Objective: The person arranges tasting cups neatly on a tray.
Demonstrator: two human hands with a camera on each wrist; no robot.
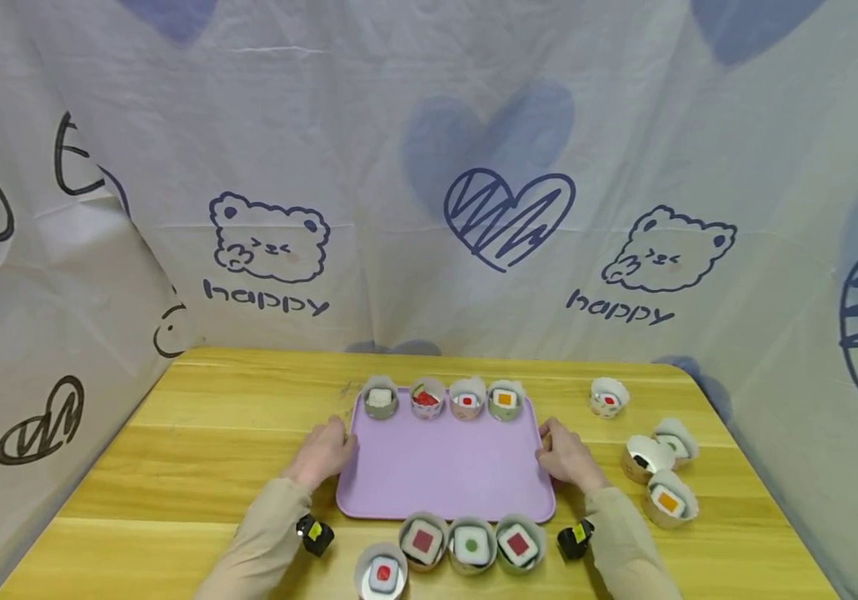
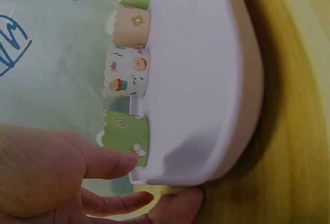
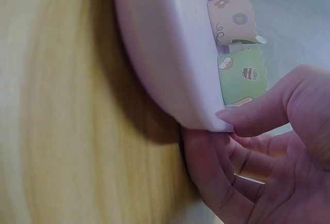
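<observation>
A lilac tray (image 1: 444, 467) lies on the table, with a row of several paper cups along its far edge. At its left rim is my left hand (image 1: 321, 453); in the left wrist view the thumb (image 2: 111, 163) lies over the rim side and the fingertips meet the tray's outer edge from below. On the opposite side my right hand (image 1: 567, 454) pinches the right rim, its thumb (image 3: 252, 115) on top and curled fingers underneath. The cups on the tray hold small pieces: a white one, a red one (image 1: 425, 398), one with a red centre and one with an orange square (image 1: 505, 399).
Close to the tray's near edge stand more paper cups, among them one with a green-dotted piece (image 1: 471, 546) and one with a red-centred piece (image 1: 383, 575). Several others, including an orange-topped one (image 1: 670, 502), stand to the right. A printed cloth (image 1: 391, 275) hangs behind the wooden table (image 1: 197, 467).
</observation>
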